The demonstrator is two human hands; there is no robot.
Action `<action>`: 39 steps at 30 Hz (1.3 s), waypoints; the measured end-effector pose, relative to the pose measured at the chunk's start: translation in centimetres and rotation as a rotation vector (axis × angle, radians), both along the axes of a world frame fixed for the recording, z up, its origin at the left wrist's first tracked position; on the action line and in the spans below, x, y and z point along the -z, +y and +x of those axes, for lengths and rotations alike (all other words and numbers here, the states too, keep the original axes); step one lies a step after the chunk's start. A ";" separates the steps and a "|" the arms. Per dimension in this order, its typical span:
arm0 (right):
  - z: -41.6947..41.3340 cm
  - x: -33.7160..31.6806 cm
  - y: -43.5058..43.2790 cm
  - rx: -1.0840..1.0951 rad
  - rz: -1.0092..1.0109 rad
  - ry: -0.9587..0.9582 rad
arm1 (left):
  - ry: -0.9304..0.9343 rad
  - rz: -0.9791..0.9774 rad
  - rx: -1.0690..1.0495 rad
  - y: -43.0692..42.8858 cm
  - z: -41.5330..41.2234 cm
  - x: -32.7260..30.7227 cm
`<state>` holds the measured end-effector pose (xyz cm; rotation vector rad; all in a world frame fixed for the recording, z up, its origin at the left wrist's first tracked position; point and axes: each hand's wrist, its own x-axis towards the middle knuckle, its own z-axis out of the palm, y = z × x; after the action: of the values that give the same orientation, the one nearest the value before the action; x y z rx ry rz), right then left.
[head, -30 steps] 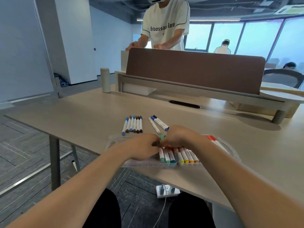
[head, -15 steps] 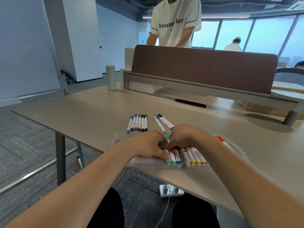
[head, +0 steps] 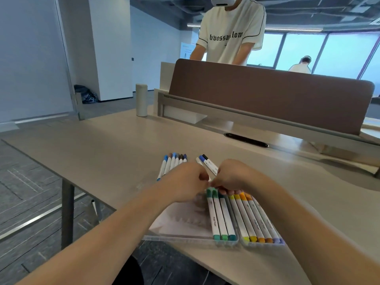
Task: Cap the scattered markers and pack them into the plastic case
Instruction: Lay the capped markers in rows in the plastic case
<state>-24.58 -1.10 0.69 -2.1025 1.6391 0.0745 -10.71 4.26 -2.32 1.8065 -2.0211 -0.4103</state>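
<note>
Now | left hand (head: 185, 183) and right hand (head: 233, 177) pinch a marker (head: 210, 180) over the plastic case (head: 181, 222) | held close, I reckon, for capping.

Clear glossy plastic case (head: 191, 237), smooth white plastic markers (head: 221, 218), matt beige table (head: 102, 153), brown cloth divider (head: 267, 97).

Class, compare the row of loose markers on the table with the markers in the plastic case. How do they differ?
The loose markers lie on the table; the packed markers sit in the plastic case. Loose markers have blue and brown caps; packed markers green, yellow, orange and purple. Both have white barrels, lying side by side.
</note>
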 end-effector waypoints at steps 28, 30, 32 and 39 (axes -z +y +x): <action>8.7 0.7 -4.2 0.009 -0.108 0.021 | 0.178 -0.044 -0.224 -1.1 6.2 -0.9; 7.6 -0.4 -2.5 -0.022 -0.076 -0.009 | 0.184 -0.054 -0.209 -0.5 5.6 -0.9; 6.2 -1.1 -0.7 -0.018 -0.028 -0.044 | 0.183 -0.062 -0.197 0.2 4.8 -1.0; 2.1 -1.8 4.5 -0.020 0.050 -0.100 | 0.067 -0.046 -0.078 2.5 1.6 0.0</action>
<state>-22.45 3.39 2.47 -2.0521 1.5424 0.0159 -9.13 6.73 -2.31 1.8125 -1.8935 -0.3925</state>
